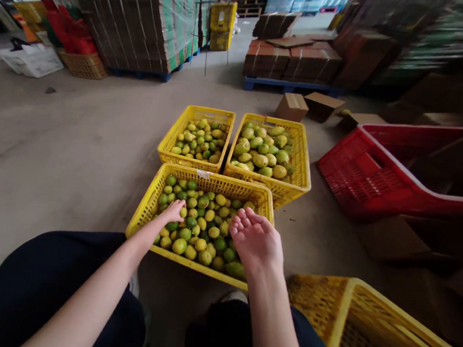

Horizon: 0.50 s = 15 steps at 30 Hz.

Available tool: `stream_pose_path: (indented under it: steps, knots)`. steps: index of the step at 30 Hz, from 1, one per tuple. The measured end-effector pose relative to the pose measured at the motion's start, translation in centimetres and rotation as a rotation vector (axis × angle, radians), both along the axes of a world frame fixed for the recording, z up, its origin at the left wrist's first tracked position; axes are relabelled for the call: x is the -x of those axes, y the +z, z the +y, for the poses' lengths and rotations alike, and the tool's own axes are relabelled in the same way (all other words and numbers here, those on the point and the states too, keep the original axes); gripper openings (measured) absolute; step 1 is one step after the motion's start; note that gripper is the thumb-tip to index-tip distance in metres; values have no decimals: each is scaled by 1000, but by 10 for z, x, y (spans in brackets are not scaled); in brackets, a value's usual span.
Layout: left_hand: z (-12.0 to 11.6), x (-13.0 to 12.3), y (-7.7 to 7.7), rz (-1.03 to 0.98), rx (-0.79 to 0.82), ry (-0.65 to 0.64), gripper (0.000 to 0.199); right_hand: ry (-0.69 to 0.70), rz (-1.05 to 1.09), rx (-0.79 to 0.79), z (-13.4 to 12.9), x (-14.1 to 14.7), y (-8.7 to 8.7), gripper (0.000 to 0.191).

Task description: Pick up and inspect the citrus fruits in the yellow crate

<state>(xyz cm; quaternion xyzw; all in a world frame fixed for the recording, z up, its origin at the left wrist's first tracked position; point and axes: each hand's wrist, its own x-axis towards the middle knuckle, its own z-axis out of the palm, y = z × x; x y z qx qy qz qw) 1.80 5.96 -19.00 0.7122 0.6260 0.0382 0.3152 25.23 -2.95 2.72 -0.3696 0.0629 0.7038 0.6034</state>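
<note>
The left hand (pixel 176 211) reaches into a yellow crate (pixel 231 180) of green and yellow fruit (pixel 210 215) in the lower centre of the frame, thumb and fingers close around one fruit, though whether they grip it cannot be told. The right hand (pixel 258 241), right of centre, turns palm up over the crate, fingers loosely apart and slightly curled. Beyond, two similar crates (pixel 194 163) hold more fruit, with a red crate (pixel 350 174) at right.

Red crate (pixel 343 176) at right, cardboard (pixel 267 61) on blue pallet (pixel 275 85).
</note>
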Motion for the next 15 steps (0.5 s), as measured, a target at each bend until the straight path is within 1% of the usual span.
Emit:
stream_pose_path:
  steps: [2, 4, 6, 7, 9, 11, 13, 15]
  knots:
    - [-5, 6, 8, -130, 61, 17, 45, 14, -11, -14, 1, 2, 3, 12]
    - [-10, 7, 20, -251, 115, 53, 38, 30, -34, -42, 0, 6, 6, 13]
    - [-10, 4, 40, -364, 155, 82, 30, 19, -91, -32, -1, 12, 9, 13]
    - [-7, 1, 53, -418, 167, 89, 28, 5, -128, -6, -1, 16, 9, 15]
    - [1, -9, 88, -533, 160, 80, 28, -22, -195, 66, -3, 23, 8, 19]
    - [10, -22, 131, -658, 125, 41, 32, -17, -227, 119, -5, 29, 6, 20]
    - [10, -38, 176, -755, 68, -20, 35, -6, -229, 147, -9, 33, 4, 20]
    - [0, -53, 213, -834, 10, -200, 35, -10, -214, 152, -13, 35, 4, 24]
